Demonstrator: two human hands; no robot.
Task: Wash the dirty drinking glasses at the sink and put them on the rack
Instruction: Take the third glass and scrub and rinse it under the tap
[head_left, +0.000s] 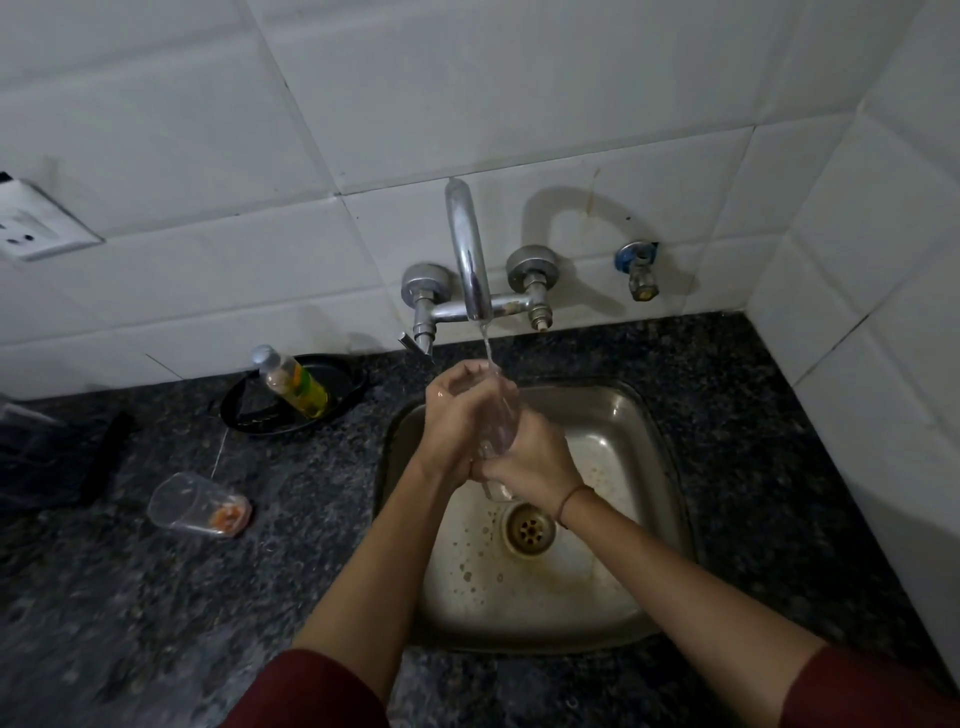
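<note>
A clear drinking glass (500, 415) is held over the steel sink (644, 431), under the water running from the chrome tap (470, 260). My left hand (452, 421) wraps round its upper part and my right hand (530, 462) grips its lower part. A second glass (200, 504) with orange residue in its bottom lies on its side on the dark counter, left of the sink. No rack can be seen.
A soap bottle (293, 382) lies in a black dish (249, 410) behind the fallen glass. A dark object (104, 457) sits at the far left. A wall socket (31, 221) and a small valve (639, 270) are on the tiled wall, which turns a corner at right.
</note>
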